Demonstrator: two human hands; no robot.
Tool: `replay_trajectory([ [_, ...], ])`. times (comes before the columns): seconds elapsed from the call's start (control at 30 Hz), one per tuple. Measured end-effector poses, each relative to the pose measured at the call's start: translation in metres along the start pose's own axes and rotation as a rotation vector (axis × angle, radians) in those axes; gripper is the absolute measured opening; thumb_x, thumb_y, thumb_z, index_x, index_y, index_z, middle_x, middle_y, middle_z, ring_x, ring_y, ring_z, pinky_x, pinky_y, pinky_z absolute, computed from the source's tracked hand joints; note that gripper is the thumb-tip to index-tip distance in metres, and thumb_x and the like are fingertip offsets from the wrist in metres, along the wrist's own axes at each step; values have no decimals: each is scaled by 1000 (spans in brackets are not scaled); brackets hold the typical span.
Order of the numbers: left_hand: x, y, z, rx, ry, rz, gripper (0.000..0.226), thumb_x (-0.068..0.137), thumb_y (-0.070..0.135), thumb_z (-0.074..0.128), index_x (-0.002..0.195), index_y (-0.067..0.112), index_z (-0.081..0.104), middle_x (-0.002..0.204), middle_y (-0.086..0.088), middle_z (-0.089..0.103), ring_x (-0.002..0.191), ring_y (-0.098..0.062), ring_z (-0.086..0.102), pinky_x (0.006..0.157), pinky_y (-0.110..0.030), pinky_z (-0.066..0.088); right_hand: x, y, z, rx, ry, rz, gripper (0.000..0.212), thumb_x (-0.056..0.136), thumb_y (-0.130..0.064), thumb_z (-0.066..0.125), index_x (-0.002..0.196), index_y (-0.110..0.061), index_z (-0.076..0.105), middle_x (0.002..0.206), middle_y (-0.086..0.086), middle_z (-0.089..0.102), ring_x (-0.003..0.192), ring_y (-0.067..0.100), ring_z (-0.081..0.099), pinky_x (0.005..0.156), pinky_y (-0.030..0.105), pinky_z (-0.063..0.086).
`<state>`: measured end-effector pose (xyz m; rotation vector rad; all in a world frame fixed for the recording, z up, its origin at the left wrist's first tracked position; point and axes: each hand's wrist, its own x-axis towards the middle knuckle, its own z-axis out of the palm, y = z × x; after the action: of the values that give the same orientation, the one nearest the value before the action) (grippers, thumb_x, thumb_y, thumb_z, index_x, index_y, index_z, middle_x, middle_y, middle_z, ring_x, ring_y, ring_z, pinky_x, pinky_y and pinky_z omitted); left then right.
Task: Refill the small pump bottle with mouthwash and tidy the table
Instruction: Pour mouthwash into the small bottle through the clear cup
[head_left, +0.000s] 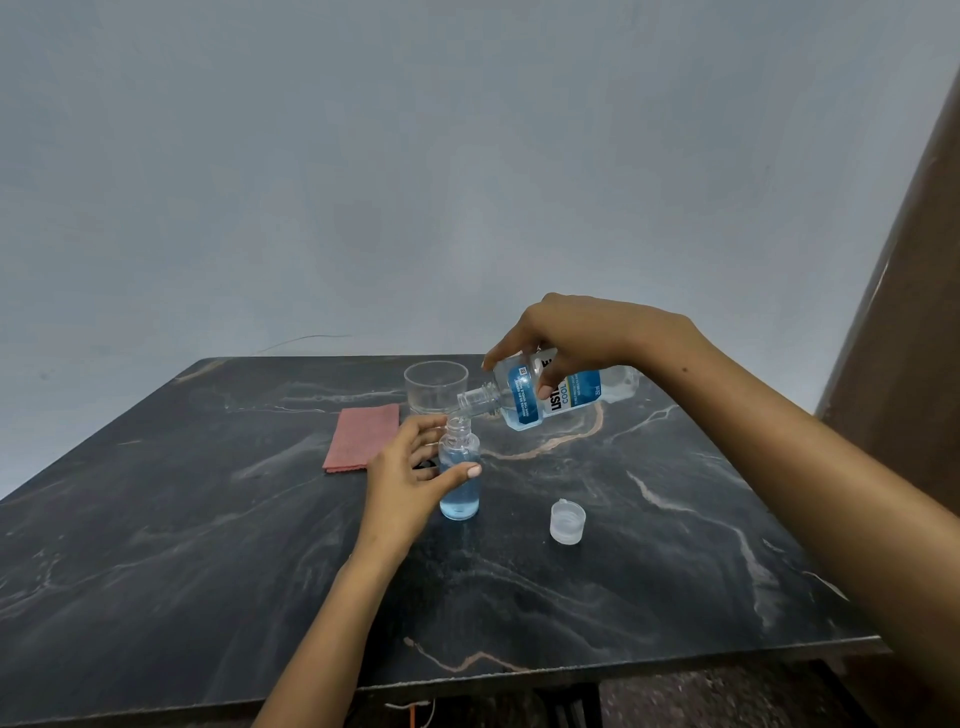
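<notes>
A small clear bottle (459, 488) stands upright on the dark marble table (208, 545), its neck uncapped and its lower half holding blue liquid. My left hand (410, 467) wraps around it from the left. My right hand (571, 332) grips the mouthwash bottle (524, 397) from above and tips it nearly flat, with its open mouth right over the small bottle's neck. A clear cap (567, 521) lies on the table to the right of the small bottle. Something dark shows behind my left hand's fingers; I cannot tell what it is.
An empty clear cup (435, 387) stands just behind the small bottle. A folded pink cloth (361, 437) lies to the left of it. A brown surface (904, 364) rises beside the table's right edge, and a grey wall stands behind.
</notes>
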<state>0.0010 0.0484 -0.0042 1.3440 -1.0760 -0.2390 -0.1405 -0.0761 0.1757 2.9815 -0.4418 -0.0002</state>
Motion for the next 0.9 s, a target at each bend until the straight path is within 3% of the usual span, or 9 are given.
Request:
replay_trajectory([
  [0.17,-1,1,0,3,-3,8,54,63,21,85,100,45,53,103,25,59,92,14,58,69,-5,49,1,0,0,-13,8,-4,63,76,-12,76,130,-37,53,112,0,69,88,7,51,81,31,48],
  [0.53,0,-1,0,2,-4,10,54,64,21,84,106,38,54,106,17,62,100,2,59,75,-11,52,3,3,1,-14,15,-12,62,77,-12,75,130,-37,54,117,0,68,90,6,51,82,29,48],
  [0.73,0,1,0,4,-12,14,53,65,21,83,101,43,52,104,24,59,97,8,57,72,-6,50,4,3,1,-21,16,-12,63,77,-11,74,131,-37,53,119,0,67,90,6,50,79,28,47],
  [0.9,0,1,0,2,-14,13,54,64,21,83,108,36,53,104,23,59,96,9,57,72,-6,49,3,3,1,-35,10,-13,64,78,-12,74,132,-37,52,119,0,67,92,7,50,79,28,47],
])
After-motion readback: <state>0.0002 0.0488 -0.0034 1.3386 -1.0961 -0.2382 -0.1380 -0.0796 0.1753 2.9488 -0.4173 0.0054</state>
